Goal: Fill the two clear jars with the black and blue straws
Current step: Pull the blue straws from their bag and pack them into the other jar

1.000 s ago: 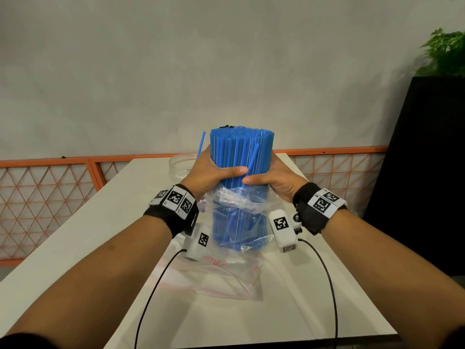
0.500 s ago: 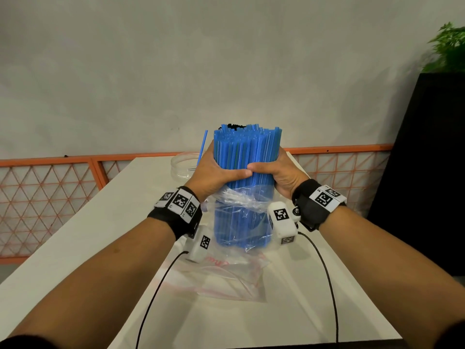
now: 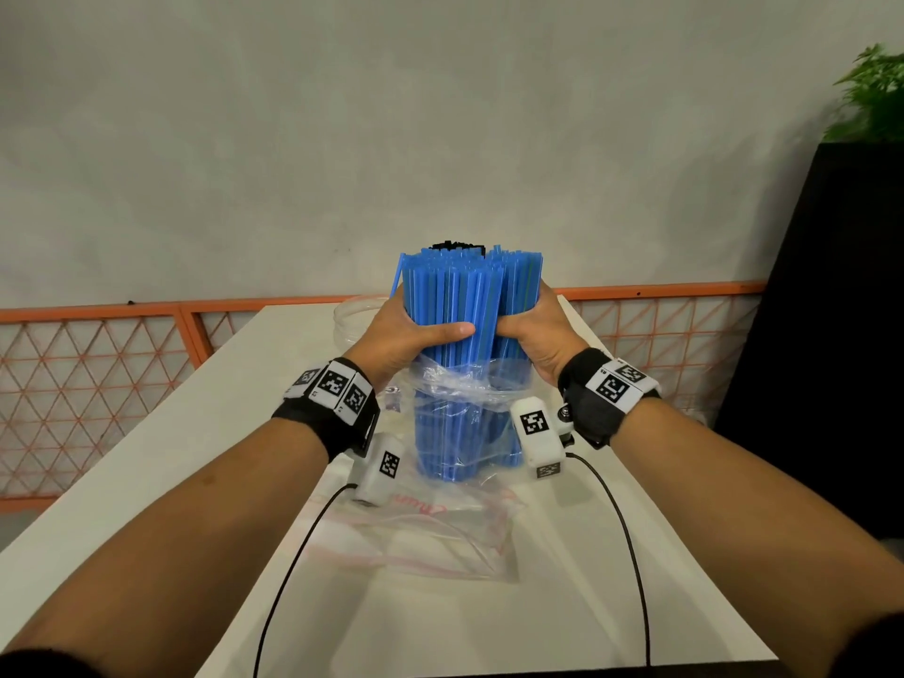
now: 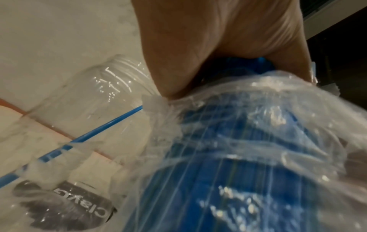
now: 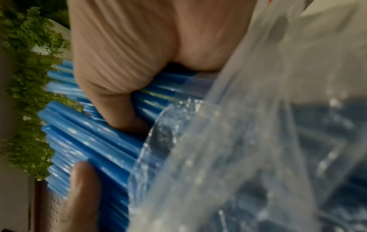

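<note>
A thick upright bundle of blue straws [image 3: 464,305] stands in a clear plastic bag [image 3: 460,398] whose mouth is pushed down to mid-height. My left hand [image 3: 406,330] grips the bundle from the left, thumb across its front. My right hand [image 3: 533,335] grips it from the right, thumb pressed into the straws [image 5: 95,138]. A few black straw tips [image 3: 457,245] show behind the blue tops. One clear jar [image 3: 354,318] stands behind my left hand with a single blue straw [image 4: 99,127] in it; the jar [image 4: 83,109] shows close in the left wrist view.
A flat empty zip bag [image 3: 430,530] lies on the white table [image 3: 171,433] in front of the bundle. An orange lattice fence [image 3: 98,374] runs behind the table. A black cabinet [image 3: 831,335] with a green plant [image 3: 875,95] stands at the right.
Both hands have lifted the bundle slightly and squeezed it tighter. The right thumb has dug in among the straws, splitting the top into two clumps. The black tips show more.
</note>
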Tool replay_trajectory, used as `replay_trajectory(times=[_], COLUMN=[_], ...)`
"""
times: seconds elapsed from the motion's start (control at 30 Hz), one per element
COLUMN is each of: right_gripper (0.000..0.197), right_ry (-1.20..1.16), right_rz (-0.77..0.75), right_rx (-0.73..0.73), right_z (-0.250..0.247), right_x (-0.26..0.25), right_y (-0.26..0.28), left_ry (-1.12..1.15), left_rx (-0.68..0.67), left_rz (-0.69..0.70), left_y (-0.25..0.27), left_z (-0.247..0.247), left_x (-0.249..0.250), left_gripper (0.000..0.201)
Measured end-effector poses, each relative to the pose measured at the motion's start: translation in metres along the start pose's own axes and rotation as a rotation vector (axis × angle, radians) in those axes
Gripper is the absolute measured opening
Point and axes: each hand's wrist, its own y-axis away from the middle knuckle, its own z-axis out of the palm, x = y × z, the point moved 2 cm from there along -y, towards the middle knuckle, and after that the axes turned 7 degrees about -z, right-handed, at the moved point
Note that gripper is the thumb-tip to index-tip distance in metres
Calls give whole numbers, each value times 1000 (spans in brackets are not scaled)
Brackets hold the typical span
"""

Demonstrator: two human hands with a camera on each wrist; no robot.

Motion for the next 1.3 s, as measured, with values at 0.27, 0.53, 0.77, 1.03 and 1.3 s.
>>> replay_trajectory(times=[0.27,0.53,0.77,1.03,1.3], right_gripper=[55,55,54,52,56], right_ry=[16,9,35,23,16], right_rz=[-4,-26,-34,-46,-44], right_rx=[51,51,91,118,111], right_z=[-3,-4,-5,-6,-8], right_x=[5,5,7,9,8], right_y=[-4,-4,-6,-8,-8], left_ry=[35,-9,-47,-68,-33], left_rx=[34,42,83,179,162], left_rz=[49,70,-6,59,57], left_y=[6,1,-17,-25,-21], left_z=[-21,-20,-14,-17,-21], left_x=[7,16,16,24,30], left_gripper=[71,48,33,30,7])
